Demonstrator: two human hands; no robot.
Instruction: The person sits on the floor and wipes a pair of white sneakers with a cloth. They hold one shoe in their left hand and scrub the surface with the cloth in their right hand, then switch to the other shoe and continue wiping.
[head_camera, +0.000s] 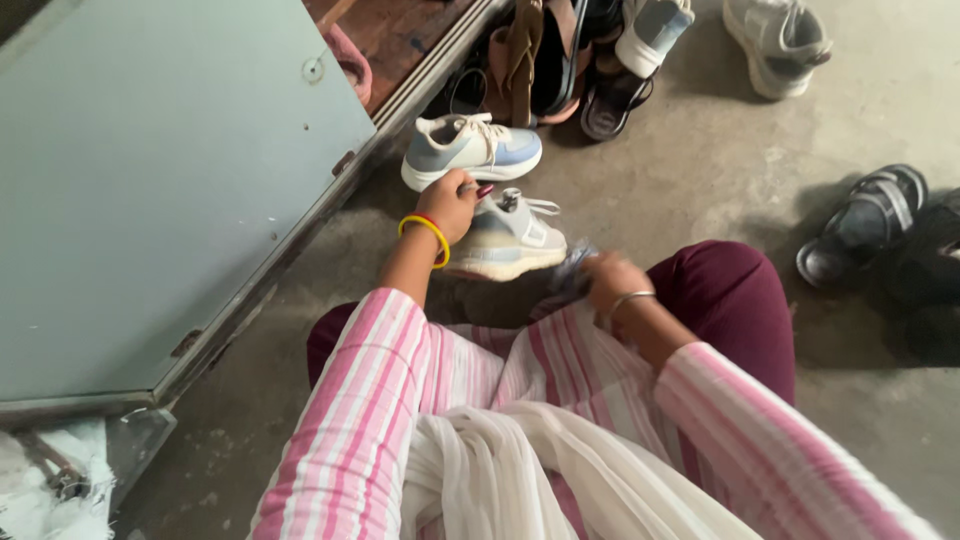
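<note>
Pale sneaker (510, 238) on the floor: left hand (450, 205) fingers grip its heel; right hand (607, 280) closes on blurred cloth (572, 268).

A home entryway: sneakers (470, 148), sandals (866, 222) and slippers (522, 60) are lying scattered on the bare concrete floor (700, 170) beside a grey-green metal door (150, 180).

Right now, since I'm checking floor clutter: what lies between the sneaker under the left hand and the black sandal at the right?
In the head view, between the sneaker and black sandal: bare concrete floor and the person's maroon-clad knee.
</note>
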